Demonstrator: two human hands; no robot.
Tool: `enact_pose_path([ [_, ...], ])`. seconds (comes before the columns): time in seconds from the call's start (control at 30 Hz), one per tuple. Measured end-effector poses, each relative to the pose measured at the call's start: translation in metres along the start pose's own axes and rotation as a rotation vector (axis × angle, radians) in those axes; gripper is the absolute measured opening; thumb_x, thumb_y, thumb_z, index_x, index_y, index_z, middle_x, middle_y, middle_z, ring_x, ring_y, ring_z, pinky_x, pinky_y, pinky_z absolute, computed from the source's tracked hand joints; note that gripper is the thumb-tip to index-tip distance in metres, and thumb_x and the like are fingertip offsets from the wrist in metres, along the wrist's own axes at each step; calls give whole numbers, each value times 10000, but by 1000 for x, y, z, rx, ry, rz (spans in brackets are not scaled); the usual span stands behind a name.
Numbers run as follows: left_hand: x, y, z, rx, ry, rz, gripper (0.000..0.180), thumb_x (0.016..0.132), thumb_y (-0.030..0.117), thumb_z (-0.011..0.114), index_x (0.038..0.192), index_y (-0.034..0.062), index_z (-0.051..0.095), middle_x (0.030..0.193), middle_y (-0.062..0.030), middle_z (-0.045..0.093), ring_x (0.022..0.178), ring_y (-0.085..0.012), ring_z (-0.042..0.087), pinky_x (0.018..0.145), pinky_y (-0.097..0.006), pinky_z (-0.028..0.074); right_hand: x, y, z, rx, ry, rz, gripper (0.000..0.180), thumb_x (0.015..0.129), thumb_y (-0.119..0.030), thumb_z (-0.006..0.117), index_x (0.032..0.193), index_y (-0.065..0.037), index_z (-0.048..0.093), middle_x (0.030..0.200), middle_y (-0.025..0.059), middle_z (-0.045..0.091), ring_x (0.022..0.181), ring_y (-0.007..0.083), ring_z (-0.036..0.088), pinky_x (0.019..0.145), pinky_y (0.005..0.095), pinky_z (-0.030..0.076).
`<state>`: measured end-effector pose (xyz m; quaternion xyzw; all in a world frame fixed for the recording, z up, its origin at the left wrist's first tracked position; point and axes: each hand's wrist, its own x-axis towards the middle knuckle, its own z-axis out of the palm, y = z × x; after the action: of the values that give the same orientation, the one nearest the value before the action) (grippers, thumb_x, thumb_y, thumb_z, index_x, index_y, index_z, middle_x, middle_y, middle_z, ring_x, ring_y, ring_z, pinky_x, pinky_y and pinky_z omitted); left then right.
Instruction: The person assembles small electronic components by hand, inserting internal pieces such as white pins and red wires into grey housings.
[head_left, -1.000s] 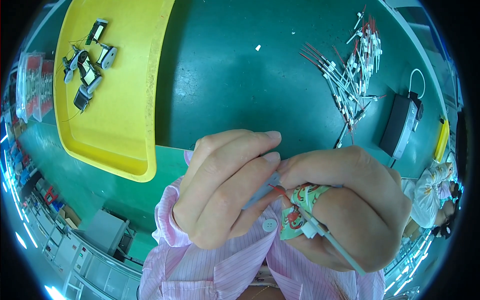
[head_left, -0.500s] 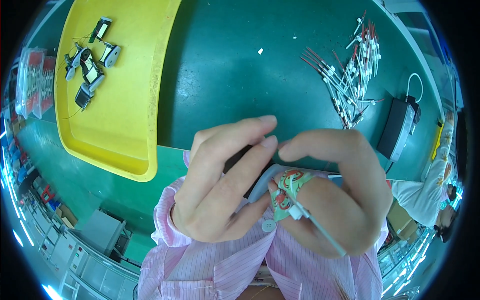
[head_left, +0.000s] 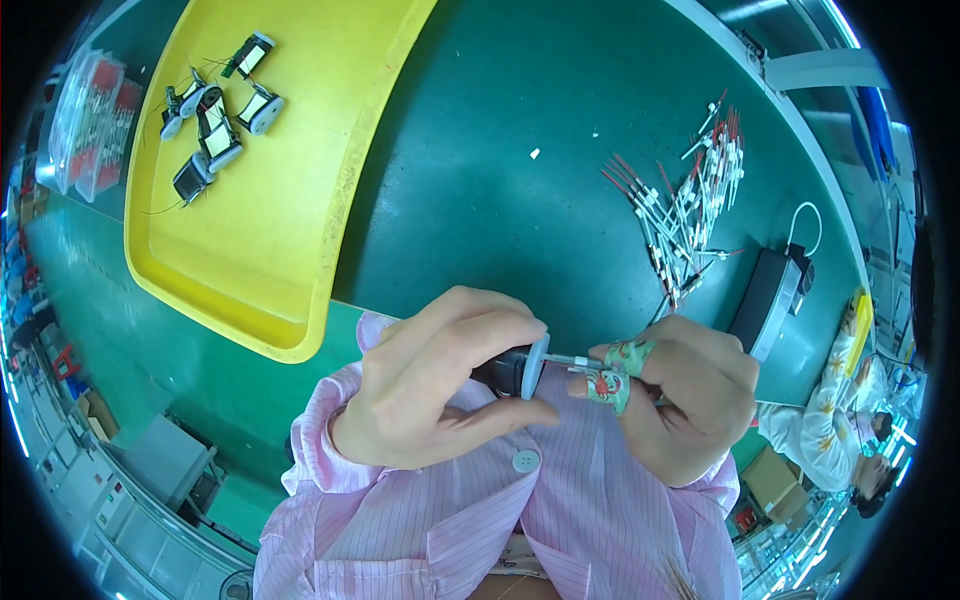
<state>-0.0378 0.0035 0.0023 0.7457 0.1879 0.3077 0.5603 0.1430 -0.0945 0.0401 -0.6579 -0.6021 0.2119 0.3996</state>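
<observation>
My left hand (head_left: 425, 375) is closed around a small black device with a rounded grey end piece (head_left: 534, 368). The grey end faces right, and the black body is partly hidden by my fingers. My right hand (head_left: 695, 400), with green patterned bandages (head_left: 607, 388) on two fingertips, pinches a thin grey-white wire lead (head_left: 568, 359). The lead points left, its tip up against the grey end; whether it enters it I cannot tell. Both hands are in front of my chest at the table's near edge.
A yellow tray (head_left: 275, 200) at left holds several similar black-and-grey devices (head_left: 215, 130). A pile of thin leads with red ends (head_left: 690, 200) lies at right on the green table (head_left: 480, 200). Nearby stands a black box with a cable (head_left: 765, 300). Clear plastic packs (head_left: 95, 125) sit far left; a co-worker (head_left: 830, 425) is at right.
My right hand has turned and moved lower, bringing the lead from pointing down across the hand to lying level against the grey end. The device has turned so its grey end faces right.
</observation>
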Motion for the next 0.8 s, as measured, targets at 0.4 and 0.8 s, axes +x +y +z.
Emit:
enact_pose_path([
  [0.4,0,-11,-1,-110,82,22,412,667,-33,770,1048,-84,622,893,-187,646,732,-250,637,628,-306,507,5,-1,-4,-35,-124,-20,231,516,81,639,737,25,597,577,61,443,437,194,431,386,314,318],
  [0.8,2,-17,7,40,113,85,385,619,-62,764,979,-98,631,754,-161,618,602,-251,581,511,-304,443,13,12,10,-192,-162,-308,180,545,-13,637,721,-2,598,585,39,399,463,188,393,412,319,317],
])
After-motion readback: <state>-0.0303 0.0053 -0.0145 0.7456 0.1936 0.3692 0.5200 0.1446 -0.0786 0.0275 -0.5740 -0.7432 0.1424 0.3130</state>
